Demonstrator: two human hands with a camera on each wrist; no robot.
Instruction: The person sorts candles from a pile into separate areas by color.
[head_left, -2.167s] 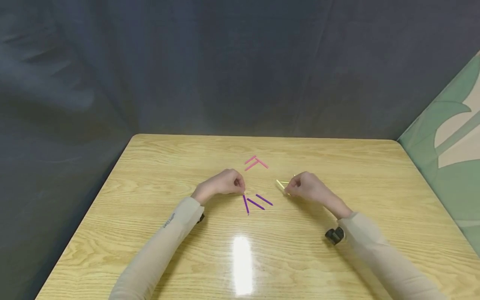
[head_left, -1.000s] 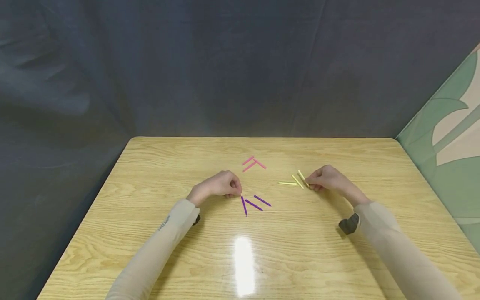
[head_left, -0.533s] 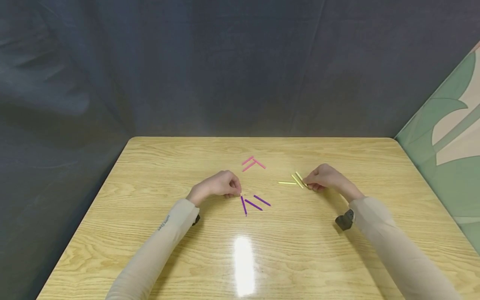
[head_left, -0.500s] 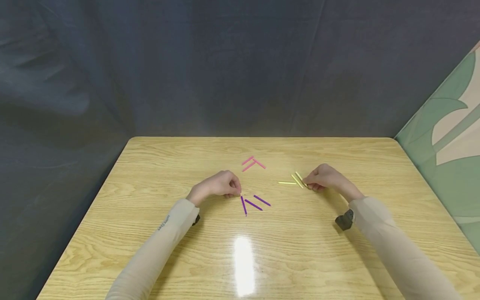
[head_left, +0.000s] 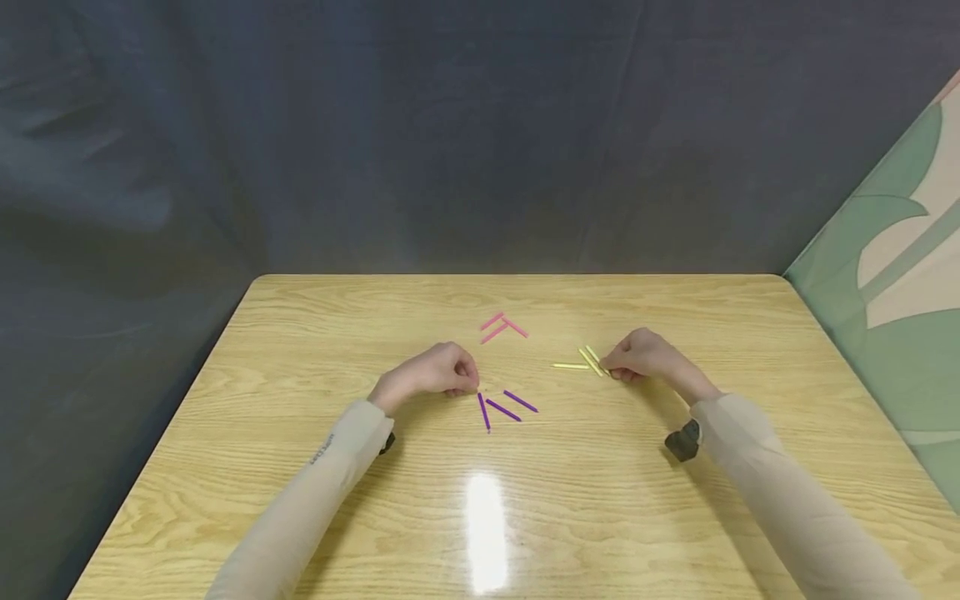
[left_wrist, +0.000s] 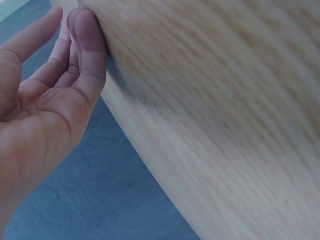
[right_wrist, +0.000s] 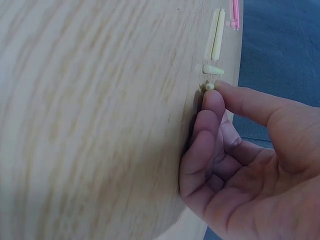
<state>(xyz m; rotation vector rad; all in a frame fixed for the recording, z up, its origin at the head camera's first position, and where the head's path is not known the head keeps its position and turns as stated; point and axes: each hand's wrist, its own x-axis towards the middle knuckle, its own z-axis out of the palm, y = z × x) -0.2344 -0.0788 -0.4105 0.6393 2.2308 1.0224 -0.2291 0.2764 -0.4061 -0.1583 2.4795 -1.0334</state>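
The person's right hand (head_left: 640, 354) has thumb and forefinger pinched on the near end of a yellow stick (head_left: 593, 356), right of the middle of the wooden table (head_left: 585, 500). Just beside that stick, on the side toward the left edge, a second yellow stick (head_left: 590, 362) lies almost in line with it. A third yellow stick (head_left: 571, 366) runs crosswise, its right end close to the second.

The left hand (head_left: 441, 371) is over on the other side, loosely bent and grasping nothing; the left wrist view shows its thumb standing apart from the fingers. Its fingertips come down just by the far end of a purple stick (head_left: 483, 412) pointing toward the near edge, though from here I can't tell whether they touch it. Two more purple sticks slant side by side toward the near right corner, the middle one (head_left: 503, 410) closer to the first, the last (head_left: 521, 402) a little off.

Nearer the far edge lie three pink sticks (head_left: 494, 333), two about parallel and one slanting the other way. A dark cloth (head_left: 450, 150) hangs behind the far edge, and a leaf-patterned panel (head_left: 907, 267) stands along the right.
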